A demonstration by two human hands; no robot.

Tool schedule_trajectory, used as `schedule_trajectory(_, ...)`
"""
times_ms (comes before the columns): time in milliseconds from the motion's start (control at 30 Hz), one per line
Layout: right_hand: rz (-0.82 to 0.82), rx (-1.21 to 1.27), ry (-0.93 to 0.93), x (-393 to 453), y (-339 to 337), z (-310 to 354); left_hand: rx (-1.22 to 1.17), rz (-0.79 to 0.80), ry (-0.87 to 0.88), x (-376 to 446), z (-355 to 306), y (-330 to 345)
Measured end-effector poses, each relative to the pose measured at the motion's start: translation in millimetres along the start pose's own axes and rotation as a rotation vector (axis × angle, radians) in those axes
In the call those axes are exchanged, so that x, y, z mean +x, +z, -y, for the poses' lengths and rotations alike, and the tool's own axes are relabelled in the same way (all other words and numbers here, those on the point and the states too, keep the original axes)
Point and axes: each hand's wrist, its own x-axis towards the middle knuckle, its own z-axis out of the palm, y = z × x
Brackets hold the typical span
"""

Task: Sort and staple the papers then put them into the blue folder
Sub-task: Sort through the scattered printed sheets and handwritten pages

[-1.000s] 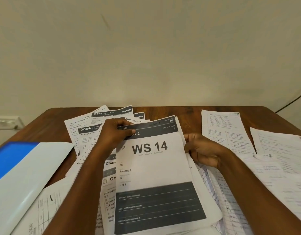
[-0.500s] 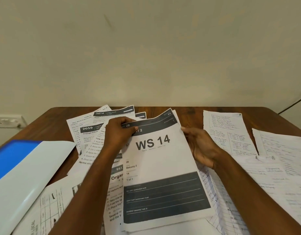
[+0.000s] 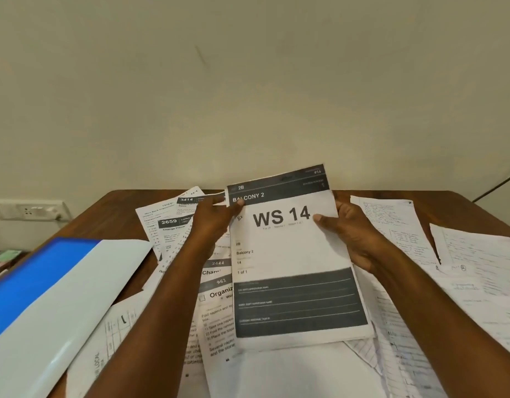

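1. Papers: a white printed stack topped by the "WS 14 / Balcony 2" sheet with dark header and footer bands (image 3: 294, 254) is held tilted up above the brown wooden tabletop (image 3: 110, 222), centre of view.
2. Left hand (image 3: 216, 222): fingers pinch the stack's upper left corner, thumb on the dark header.
3. Right hand (image 3: 354, 237): fingers curl round the stack's right edge, thumb pressed on the front beside the "14".
4. Other printed task sheets with dark number bars, e.g. "2659" (image 3: 169, 225), lie fanned on the tabletop behind and under the left arm; more ("961", "2644") lie just left of the held stack.
5. Handwritten white sheets (image 3: 391, 222) are spread on the right side, apart from the printed ones.
6. Blue folder with a pale inner flap (image 3: 47, 285) lies open at the left edge, nothing from the held stack in it.
7. No stapler visible in frame.
8. Step, judged: sorting, gathering and squaring the WS 14 set; stapling and filing not yet done.
9. Next move likely needs the edges tapped flush, then setting the set aside or finding the stapler; loose sheets could slip if the grip eases.
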Motion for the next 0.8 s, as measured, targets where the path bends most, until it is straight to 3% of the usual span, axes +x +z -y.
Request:
schedule_trajectory(133, -0.056, 0.166, -0.002, -16.8, 15.7, -1.6, 0.006, 0.214, -0.055, -32.8, 14.9, -9.7)
schedule_trajectory(233, -0.119, 0.207, 0.037, -31.1, 31.0, -15.5, -0.067, 0.273, -0.084, -62.7, 35.9, -17.6)
schedule_trajectory(400, -0.048, 0.251, 0.041, -62.5, 50.3, -27.3, -0.037, 0.180, 0.020, -93.4, 57.3, -37.2)
schedule_trajectory(600, 0.010, -0.430, 0.031, -108.2, 66.4, -47.6, -0.026, -0.051, 0.061, -102.5, 71.0, -54.8)
schedule_trajectory(800, 0.069, -0.347, 0.021, -133.2, 72.3, -59.9, 0.007, -0.117, 0.096, -98.9, 80.6, -65.6)
